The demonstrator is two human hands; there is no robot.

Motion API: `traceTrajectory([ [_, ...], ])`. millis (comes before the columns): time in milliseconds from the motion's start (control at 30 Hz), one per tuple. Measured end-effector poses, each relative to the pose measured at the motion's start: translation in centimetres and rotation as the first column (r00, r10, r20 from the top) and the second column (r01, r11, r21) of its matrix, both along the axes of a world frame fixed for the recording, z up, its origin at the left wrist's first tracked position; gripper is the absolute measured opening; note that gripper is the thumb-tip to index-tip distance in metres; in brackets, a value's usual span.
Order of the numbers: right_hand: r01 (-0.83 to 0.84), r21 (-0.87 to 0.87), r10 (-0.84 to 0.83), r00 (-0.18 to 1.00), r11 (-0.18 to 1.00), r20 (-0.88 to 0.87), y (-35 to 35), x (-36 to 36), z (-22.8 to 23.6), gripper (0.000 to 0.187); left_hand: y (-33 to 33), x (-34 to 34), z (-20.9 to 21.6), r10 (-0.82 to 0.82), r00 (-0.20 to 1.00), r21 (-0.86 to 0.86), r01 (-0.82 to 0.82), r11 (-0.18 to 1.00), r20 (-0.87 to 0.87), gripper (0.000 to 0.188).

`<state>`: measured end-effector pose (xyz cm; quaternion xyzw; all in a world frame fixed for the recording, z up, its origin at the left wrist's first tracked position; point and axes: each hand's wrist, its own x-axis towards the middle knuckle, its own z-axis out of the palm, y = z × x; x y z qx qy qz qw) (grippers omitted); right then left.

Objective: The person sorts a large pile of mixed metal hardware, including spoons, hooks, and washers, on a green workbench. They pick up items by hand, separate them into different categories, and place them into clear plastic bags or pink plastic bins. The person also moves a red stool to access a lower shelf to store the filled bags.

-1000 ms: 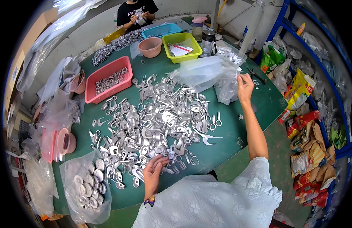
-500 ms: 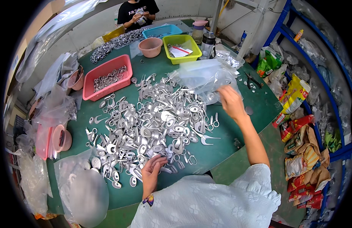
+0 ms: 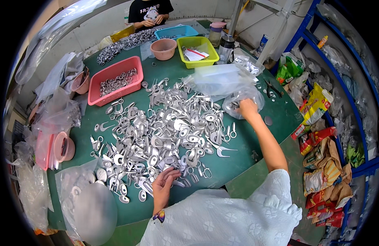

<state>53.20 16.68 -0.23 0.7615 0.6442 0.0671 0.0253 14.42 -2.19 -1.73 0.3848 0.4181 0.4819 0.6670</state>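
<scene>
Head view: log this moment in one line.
left hand: at metal parts | right hand: at clear bag | pink tray: holding metal pieces

Green table (image 3: 285, 111), blue shelving (image 3: 365, 167) at right, pale wall (image 3: 193, 9)

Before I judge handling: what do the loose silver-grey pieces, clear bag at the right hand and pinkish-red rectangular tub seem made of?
Loose silver-grey pieces: probably metal, satin finish, from soft grey highlights. Clear bag at the right hand: thin glossy plastic film, see-through, creased. Pinkish-red rectangular tub: likely plastic; even colour, slight sheen.
</scene>
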Motion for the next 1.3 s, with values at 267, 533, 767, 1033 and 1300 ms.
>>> traceTrajectory([
  [267, 0.079, 0.021, -0.077, 0.992, 0.997, -0.103, 1.3, -1.0, 0.5, 0.08, -0.1, -0.2, -0.1, 0.011, 1.0, 0.002, -0.011, 1.0, -0.028, 0.033],
  [533, 0.045, 0.078, -0.059, 0.98, 0.996, 0.188, 1.7, 0.2, -2.4, 0.073, -0.2, -0.1, 0.1, 0.009, 1.0, -0.005, -0.009, 1.0, 0.001, 0.032],
  [767, -0.069, 0.122, 0.053, 0.99, 0.99, 0.134, 1.7, 1.5, -2.7, 0.057, -0.3, -0.2, 0.0, 0.019, 1.0, 0.0, -0.019, 1.0, 0.006, 0.032],
  [1033, -0.259, 0.206, 0.182, 0.927, 0.944, 0.329, 2.1, 1.4, -4.1, 0.048, -0.4, -0.7, -0.1, 0.052, 0.998, 0.006, -0.052, 0.999, -0.023, 0.035],
  [1300, -0.057, 0.005, 0.052, 0.952, 0.998, 0.303, 3.2, -1.1, -2.3, 0.03, -0.4, -0.7, 0.2, 0.061, 0.998, -0.011, -0.061, 0.998, -0.018, 0.032],
])
